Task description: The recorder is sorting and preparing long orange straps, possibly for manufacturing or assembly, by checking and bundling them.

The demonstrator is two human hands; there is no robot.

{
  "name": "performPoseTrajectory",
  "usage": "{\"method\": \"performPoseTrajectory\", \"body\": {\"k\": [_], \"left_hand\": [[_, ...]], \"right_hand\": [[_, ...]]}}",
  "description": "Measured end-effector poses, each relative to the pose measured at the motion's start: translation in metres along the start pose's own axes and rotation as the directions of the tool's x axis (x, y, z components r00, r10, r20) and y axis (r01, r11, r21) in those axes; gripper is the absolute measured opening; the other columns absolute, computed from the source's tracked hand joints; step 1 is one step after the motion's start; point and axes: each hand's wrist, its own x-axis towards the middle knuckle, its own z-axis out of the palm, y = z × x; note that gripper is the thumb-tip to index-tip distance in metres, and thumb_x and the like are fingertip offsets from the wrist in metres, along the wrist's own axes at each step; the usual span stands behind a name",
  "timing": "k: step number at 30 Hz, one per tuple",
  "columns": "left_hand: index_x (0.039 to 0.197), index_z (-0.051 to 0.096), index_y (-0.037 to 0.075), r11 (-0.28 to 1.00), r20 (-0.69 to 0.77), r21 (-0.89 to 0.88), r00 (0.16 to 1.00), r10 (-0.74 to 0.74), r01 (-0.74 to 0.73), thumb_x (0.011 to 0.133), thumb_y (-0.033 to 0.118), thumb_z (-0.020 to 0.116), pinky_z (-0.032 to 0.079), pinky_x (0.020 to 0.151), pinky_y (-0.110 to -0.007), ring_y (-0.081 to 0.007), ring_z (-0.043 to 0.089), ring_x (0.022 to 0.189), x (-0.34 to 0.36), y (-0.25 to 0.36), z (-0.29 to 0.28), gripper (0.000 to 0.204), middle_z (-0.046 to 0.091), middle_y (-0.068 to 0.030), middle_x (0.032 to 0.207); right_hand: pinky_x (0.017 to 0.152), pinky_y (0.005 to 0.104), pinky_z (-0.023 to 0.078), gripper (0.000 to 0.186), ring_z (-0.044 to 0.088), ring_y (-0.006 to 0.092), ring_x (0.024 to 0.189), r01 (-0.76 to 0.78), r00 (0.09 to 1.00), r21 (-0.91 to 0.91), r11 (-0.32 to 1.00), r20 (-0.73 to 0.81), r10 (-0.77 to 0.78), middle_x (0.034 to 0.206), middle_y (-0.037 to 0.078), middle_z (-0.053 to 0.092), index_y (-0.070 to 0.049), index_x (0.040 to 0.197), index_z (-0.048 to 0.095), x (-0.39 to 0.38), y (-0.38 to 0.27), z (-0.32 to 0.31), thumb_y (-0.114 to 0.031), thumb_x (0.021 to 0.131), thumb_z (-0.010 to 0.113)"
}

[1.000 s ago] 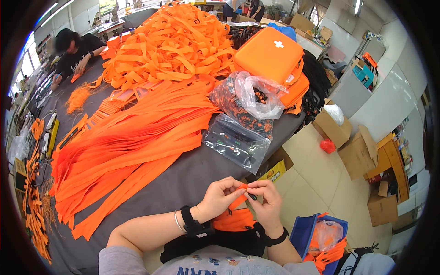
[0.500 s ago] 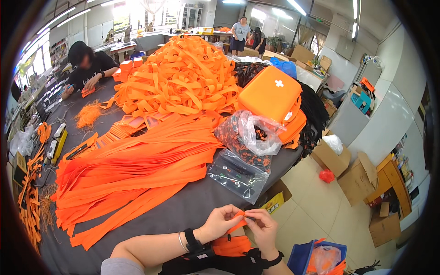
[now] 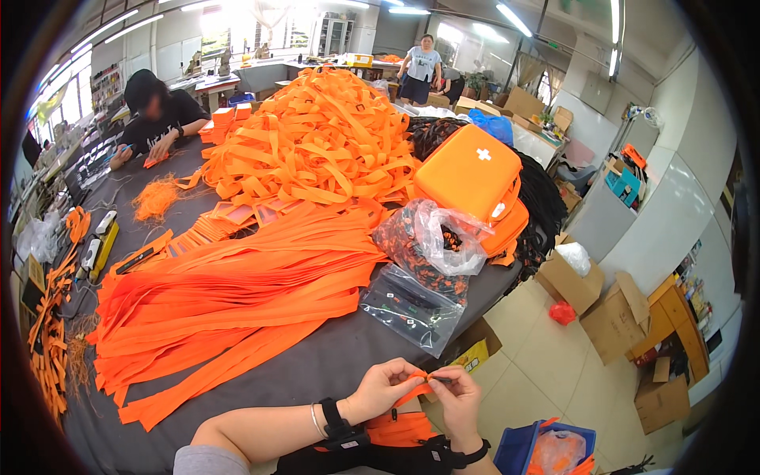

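Observation:
Above my lap, my left hand (image 3: 384, 391) pinches the end of an orange zipper tape (image 3: 417, 383) between thumb and fingertips. Right against it, my right hand (image 3: 458, 398) has thumb and forefinger closed on a small dark piece (image 3: 442, 380) that looks like a zipper slider. The fingertips partly cover where the two meet. Below the hands, more orange tape (image 3: 400, 430) with a small black pull lies across my lap. On the table ahead, a clear flat bag (image 3: 416, 309) holds a few small dark pieces.
A fan of long orange zipper tapes (image 3: 229, 309) covers the dark table (image 3: 332, 376). Behind it rises a heap of orange webbing (image 3: 309, 142), beside orange cases (image 3: 467, 170) and an open plastic bag (image 3: 412, 245). A blue bin (image 3: 514, 451) stands at my right. One co-worker (image 3: 158, 119) sits far left.
My hands stay almost in place, with the fingertips shifted slightly; more of the dark piece shows at my right fingers. In the background, a standing person has moved a little.

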Motion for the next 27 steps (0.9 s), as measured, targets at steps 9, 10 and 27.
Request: {"method": "performPoseTrajectory", "body": {"k": [9,10,27], "left_hand": [[0.095,0.060,0.000,0.993,0.027,0.118,1.000,0.004,-0.007,0.089,0.007,0.059,0.039,0.053,-0.016,0.0000,0.051,0.060,-0.003,0.007,-0.001,0.009,0.058,0.0024,0.073],[0.095,0.060,0.000,0.993,0.025,0.120,1.000,0.016,-0.019,0.089,0.007,0.059,0.039,0.052,-0.015,0.0001,0.051,0.060,-0.003,0.007,-0.001,0.009,0.058,0.0025,0.073],[0.092,0.063,0.001,0.987,0.022,0.155,0.999,0.044,-0.047,0.086,0.012,0.064,0.041,0.054,-0.018,-0.0013,0.048,0.059,-0.002,-0.003,-0.002,0.013,0.057,0.0036,0.069]], "right_hand": [[0.077,0.0243,0.047,0.016,0.056,0.0137,0.088,0.012,1.000,-0.013,1.000,0.005,-0.012,0.096,0.009,0.056,0.005,0.092,0.061,0.001,-0.006,0.003,0.014,0.078,0.061],[0.077,0.0244,0.047,0.017,0.056,0.0137,0.088,0.015,1.000,-0.004,1.000,0.008,-0.015,0.096,0.009,0.056,0.004,0.092,0.061,0.001,-0.006,0.003,0.014,0.078,0.061],[0.080,0.0249,0.048,0.016,0.058,0.0141,0.090,-0.010,0.998,-0.056,0.998,0.061,0.013,0.097,0.008,0.058,0.002,0.094,0.060,0.002,-0.006,0.000,0.010,0.080,0.061]]}}
